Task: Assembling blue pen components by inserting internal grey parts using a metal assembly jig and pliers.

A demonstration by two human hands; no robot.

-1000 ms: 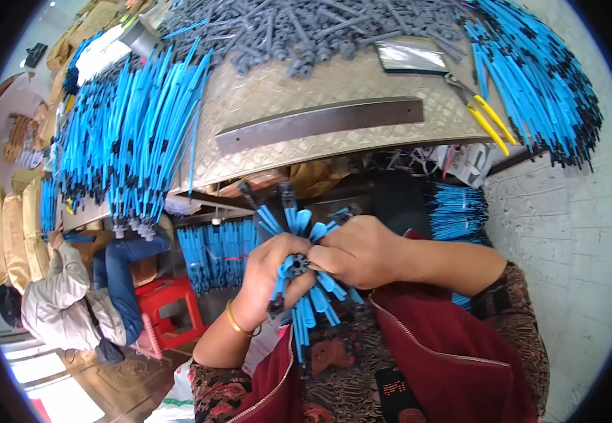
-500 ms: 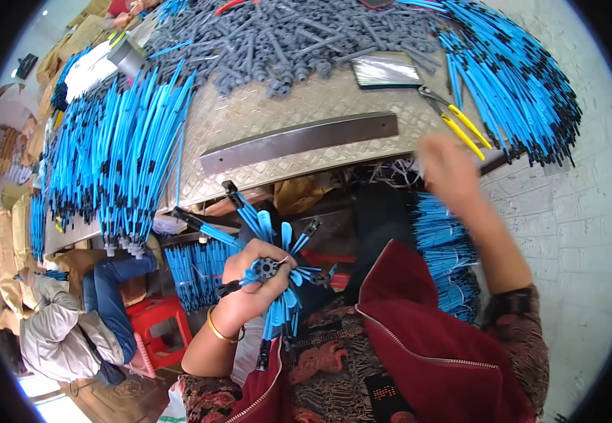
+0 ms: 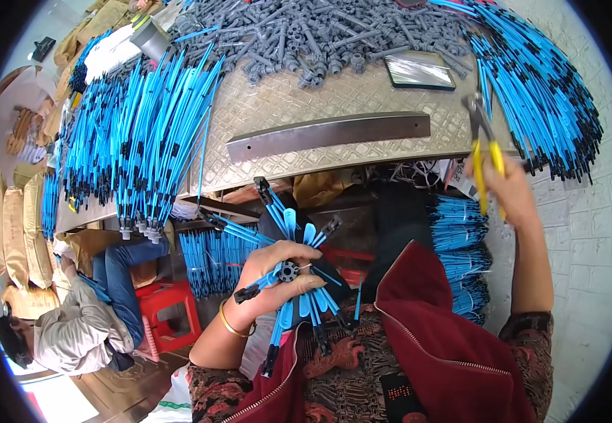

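My left hand (image 3: 264, 271) is closed on a cluster of blue sticks with black ends, fanned out around a black slotted hub (image 3: 289, 271). The sticks point in several directions, and the hub's round face shows between thumb and fingers. A thin wire seems to stick out by the thumb, too fine to make out well. At the table's right edge, my right hand (image 3: 510, 189) grips pliers (image 3: 478, 169) by their yellow handles. The jaws point away from me, over the tabletop. Some of the right fingers are hidden behind the handles.
Grey plastic parts (image 3: 320, 42) are heaped at the table's back. Piles of blue sticks lie left (image 3: 144, 134) and right (image 3: 542, 92). A metal bar (image 3: 331, 134) and a shiny flat box (image 3: 419, 70) rest on the table (image 3: 271, 106). Another person (image 3: 84, 324) sits left near a red stool (image 3: 168, 310).
My right hand, blurred and empty beside the pliers before, now holds them, lifted from the table's edge. The left hand keeps the blue cluster. The view has shifted slightly.
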